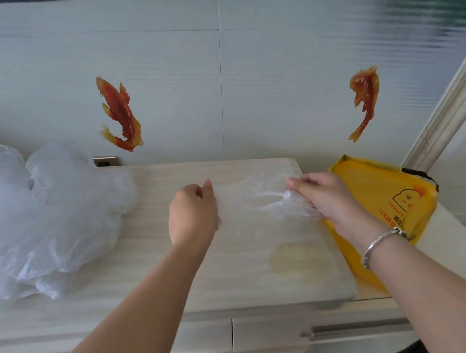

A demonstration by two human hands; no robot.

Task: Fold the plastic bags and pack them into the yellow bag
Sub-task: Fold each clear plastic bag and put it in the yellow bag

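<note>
Head view. We look down on a pale wood-grain bench (155,273) set against a light wall. Our two bare forearms reach forward over it.

A thin clear plastic bag (261,199) lies spread on the bench between our hands, wrinkled, its handle loop showing as a twisted white strand toward the right side.

Our left hand (192,210) sits at the bag's left edge, fingers curled, thumb and fingertips pinching the film. Our right hand (326,194) is at the bag's right end, fingers curled round the bunched handle part and holding it. The hands are apart, one at each end of the bag, with the film stretched between them.

A silver bracelet (381,244) rings our right wrist.

The yellow bag (379,184) lies flat just beyond the bench's right edge, partly under our right hand and forearm; a duck drawing and red lettering show on its face, and a dark strap at its far corner.

At the left, a loose heap of clear plastic bags (40,217) rests on the bench, well apart from the one we hold.

Two orange fish stickers (120,114) are on the wall behind. Drawer fronts (318,330) with long handles run below the bench edge.
</note>
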